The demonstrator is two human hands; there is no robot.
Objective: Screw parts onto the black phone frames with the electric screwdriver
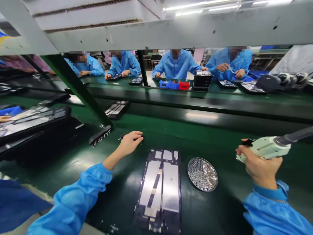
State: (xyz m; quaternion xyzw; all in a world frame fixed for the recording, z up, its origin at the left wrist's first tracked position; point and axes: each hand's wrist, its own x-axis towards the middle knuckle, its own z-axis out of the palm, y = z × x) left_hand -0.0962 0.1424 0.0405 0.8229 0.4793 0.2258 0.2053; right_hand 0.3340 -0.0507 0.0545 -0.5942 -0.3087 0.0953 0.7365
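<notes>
Your right hand (259,163) is closed around the grip of a pale green electric screwdriver (266,147), fingers wrapped on the body, with a dark ribbed hose (297,134) running off toward the right edge of the view. The screwdriver's tip points left, toward the work, and hangs above the right side of the dark green counter (220,212).

Your left hand (129,143) is partly curled over a small dark strip (123,137) on the counter; you can't tell from this view whether it is gripped or only touched.

Between your hands lies a black rectangular device frame (158,209) with silver metal plates (170,187) set into it. Its long axis runs near to far, leaning slightly, and its near end reaches almost to the bottom of the view. A round perforated metal tray of small silver screws (202,174) sits just to the right of the frame, apart from it, with green counter showing between them and more toward your right hand.

Beyond your left hand is a black bar with metal teeth (99,135), and farther left are stacked black trays (36,120). On the far side, past a raised dark rail (195,114), co-workers in blue smocks (176,65) work at their own stations.
</notes>
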